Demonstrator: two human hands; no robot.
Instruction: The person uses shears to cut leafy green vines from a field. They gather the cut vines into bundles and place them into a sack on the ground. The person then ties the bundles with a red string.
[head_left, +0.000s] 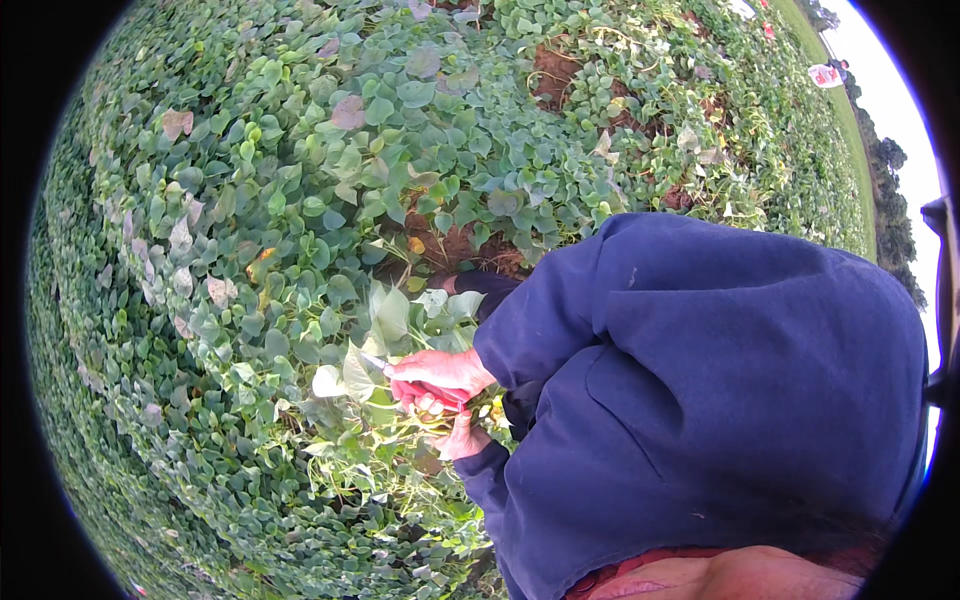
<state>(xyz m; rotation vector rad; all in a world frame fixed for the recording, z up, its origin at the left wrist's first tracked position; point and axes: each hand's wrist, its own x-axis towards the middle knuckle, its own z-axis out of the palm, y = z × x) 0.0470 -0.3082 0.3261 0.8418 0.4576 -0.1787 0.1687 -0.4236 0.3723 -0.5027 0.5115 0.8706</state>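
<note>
A small knife (374, 361), its pale blade poking out past the thumb and pointing left in the picture, is gripped in my right hand (435, 379). Something red shows by the curled fingers; whether it is the handle is unclear. Just below, my left hand (459, 440) is closed around thin green vine stems (420, 429). Both hands nearly touch. Large cut or loose-looking heart-shaped leaves (391, 315) stand out beside the right hand, and a pale leaf (358, 373) hangs by the blade. Bright sunlight washes out detail on the fingers.
Dense leafy vines (300, 187) cover the ground around me. Brown soil (555, 75) shows through in patches. A dark-clothed leg (487, 289) rests among the leaves by my right sleeve. Far off, a person (841, 67) is beside a white and red bag (823, 76), near trees (889, 180).
</note>
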